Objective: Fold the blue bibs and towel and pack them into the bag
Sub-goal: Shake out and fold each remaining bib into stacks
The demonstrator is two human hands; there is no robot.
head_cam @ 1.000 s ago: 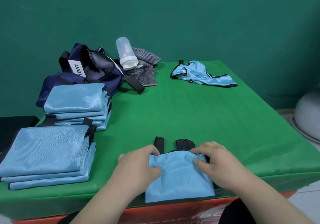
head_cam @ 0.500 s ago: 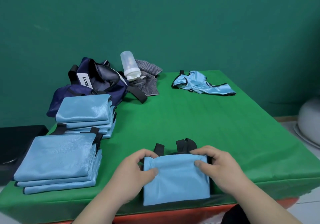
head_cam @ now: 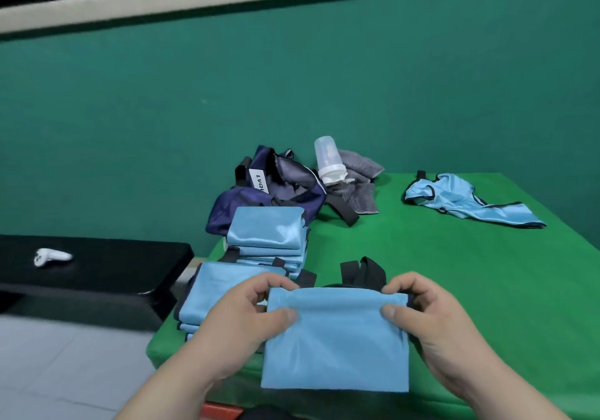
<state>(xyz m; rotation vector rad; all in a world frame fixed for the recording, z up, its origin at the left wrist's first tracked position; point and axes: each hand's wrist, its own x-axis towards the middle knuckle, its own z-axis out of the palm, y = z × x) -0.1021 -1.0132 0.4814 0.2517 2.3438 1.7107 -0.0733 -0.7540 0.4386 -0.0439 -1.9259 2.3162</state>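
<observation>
Blue folded bib (head_cam: 336, 338) at the desk's (head_cam: 454, 273) near edge, left hand (head_cam: 237, 319) and right hand (head_cam: 435, 319) each pinching a top corner - slick fabric could slip and unfold. Beyond: folded stacks (head_cam: 266, 231), bag (head_cam: 279, 186), towel (head_cam: 357, 179), unfolded bib (head_cam: 461, 202).

left hand (head_cam: 238, 317), right hand (head_cam: 436, 320), each in pinch grip

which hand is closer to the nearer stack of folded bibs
Left. The left hand pinches the held bib at its top left corner, right beside the near stack; the right hand pinches the top right corner, on the far side of that bib from the stack.
</observation>
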